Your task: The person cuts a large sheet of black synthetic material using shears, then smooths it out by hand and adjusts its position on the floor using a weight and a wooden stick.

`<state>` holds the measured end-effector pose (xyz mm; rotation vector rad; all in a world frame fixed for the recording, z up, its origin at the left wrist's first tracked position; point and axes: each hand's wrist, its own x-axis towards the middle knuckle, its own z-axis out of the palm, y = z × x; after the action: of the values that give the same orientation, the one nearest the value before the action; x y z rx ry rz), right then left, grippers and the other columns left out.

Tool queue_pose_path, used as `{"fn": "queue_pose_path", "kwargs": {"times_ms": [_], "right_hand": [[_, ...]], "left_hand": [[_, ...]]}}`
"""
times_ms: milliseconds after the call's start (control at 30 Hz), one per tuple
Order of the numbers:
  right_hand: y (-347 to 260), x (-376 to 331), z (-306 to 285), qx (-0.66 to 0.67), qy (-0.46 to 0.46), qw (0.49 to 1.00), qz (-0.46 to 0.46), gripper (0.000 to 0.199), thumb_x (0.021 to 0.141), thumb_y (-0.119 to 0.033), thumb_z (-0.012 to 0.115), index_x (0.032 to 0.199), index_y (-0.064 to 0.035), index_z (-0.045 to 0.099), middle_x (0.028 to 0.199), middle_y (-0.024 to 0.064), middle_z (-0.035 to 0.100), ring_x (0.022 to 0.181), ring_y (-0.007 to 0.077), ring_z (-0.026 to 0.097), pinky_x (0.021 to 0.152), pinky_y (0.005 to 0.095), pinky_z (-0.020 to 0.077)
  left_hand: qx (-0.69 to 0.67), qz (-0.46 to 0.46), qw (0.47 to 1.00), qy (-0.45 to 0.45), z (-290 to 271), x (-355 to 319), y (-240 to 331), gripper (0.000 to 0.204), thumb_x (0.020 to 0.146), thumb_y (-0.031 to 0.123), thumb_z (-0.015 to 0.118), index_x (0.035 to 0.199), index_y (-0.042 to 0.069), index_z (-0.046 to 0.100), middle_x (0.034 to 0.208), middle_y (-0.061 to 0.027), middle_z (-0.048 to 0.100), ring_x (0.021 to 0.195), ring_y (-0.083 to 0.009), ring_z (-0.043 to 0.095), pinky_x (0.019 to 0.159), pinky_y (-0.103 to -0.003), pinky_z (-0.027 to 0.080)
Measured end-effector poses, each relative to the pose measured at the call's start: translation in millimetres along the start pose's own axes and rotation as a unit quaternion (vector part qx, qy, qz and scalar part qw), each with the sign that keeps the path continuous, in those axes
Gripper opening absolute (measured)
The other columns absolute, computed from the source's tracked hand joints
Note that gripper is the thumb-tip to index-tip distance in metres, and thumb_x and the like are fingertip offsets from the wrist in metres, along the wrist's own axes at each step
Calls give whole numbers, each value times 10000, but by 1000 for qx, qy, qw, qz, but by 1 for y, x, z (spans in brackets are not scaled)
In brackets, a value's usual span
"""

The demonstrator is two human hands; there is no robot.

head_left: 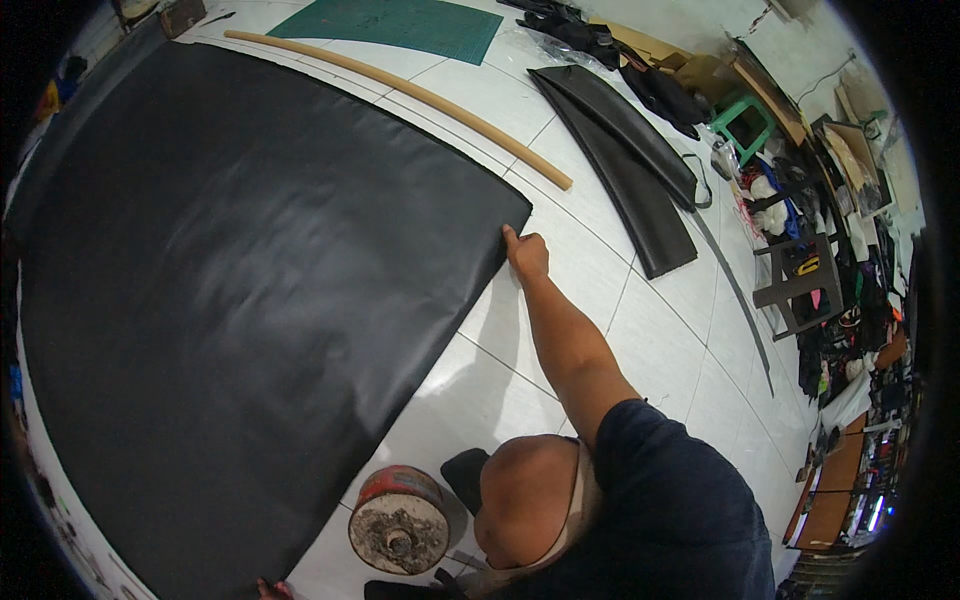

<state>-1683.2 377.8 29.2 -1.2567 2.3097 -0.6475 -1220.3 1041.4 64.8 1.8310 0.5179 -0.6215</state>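
Note:
A large sheet of smooth black leatherette (230, 270) lies spread over the floor, filling the left half of the head view. Near its far right corner, my right hand (528, 255) is closed on the edge, thumb on top. At the lower rim of the picture, only a little of my left hand (272, 590) shows. It grips the same edge at the near end; most of its fingers are cut off. Between the near edge and my bent knee stands a round red tin (398, 520) with a dirty, crusted lid and a knob in the middle.
On the white tiled floor (660, 340) beyond the sheet lie a long tan tube (420, 97) and a green cutting mat (390, 25). A folded black piece (630, 170) and a thin dark strip (738, 290) lie rightward. Stools, a green one (745, 128) included, and clutter line the wall.

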Motion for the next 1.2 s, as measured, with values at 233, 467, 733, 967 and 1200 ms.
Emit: {"fn": "queue_pose_path", "kwargs": {"times_ms": [233, 467, 733, 967, 1200], "right_hand": [[-5, 20, 4, -18, 15, 999, -26, 642, 784, -577, 701, 978, 33, 649, 1006, 227, 686, 976, 346, 661, 854, 406, 505], [4, 41, 3, 1, -39, 999, -13, 637, 751, -535, 759, 965, 54, 642, 979, 245, 683, 949, 347, 667, 840, 396, 512], [-10, 40, -1, -136, 47, 955, -259, 532, 891, -384, 630, 1282, -32, 547, 1292, 210, 548, 1115, 358, 581, 943, 419, 478], [1, 44, 20, -191, 66, 925, -323, 484, 985, -371, 437, 1340, -48, 500, 1362, 169, 506, 1160, 335, 568, 905, 488, 494], [0, 49, 23, -200, 50, 936, -285, 506, 975, -374, 453, 1365, -52, 471, 1395, 163, 475, 1187, 332, 561, 916, 509, 483]], "left_hand": [[-39, -17, 999, -31, -13, 10, -9, 242, 989, 276, 542, 846, 82, 535, 710, 15, 374, 612, -129, 349, 595, -327, 358], [-57, -8, 995, -78, -5, 2, -4, 247, 1013, 296, 501, 871, 97, 535, 717, 5, 456, 599, -123, 400, 558, -287, 362], [-56, -27, 996, -67, -4, 3, -2, 258, 1012, 293, 506, 855, 89, 531, 687, -7, 473, 568, -132, 423, 530, -296, 376], [-125, -66, 986, -89, -17, 10, -5, 263, 992, 275, 553, 811, 87, 531, 639, -17, 496, 551, -149, 474, 576, -324, 471], [-162, -81, 978, -100, -15, 9, -6, 284, 989, 261, 544, 761, 92, 529, 609, -25, 501, 537, -156, 481, 580, -330, 486]]}}
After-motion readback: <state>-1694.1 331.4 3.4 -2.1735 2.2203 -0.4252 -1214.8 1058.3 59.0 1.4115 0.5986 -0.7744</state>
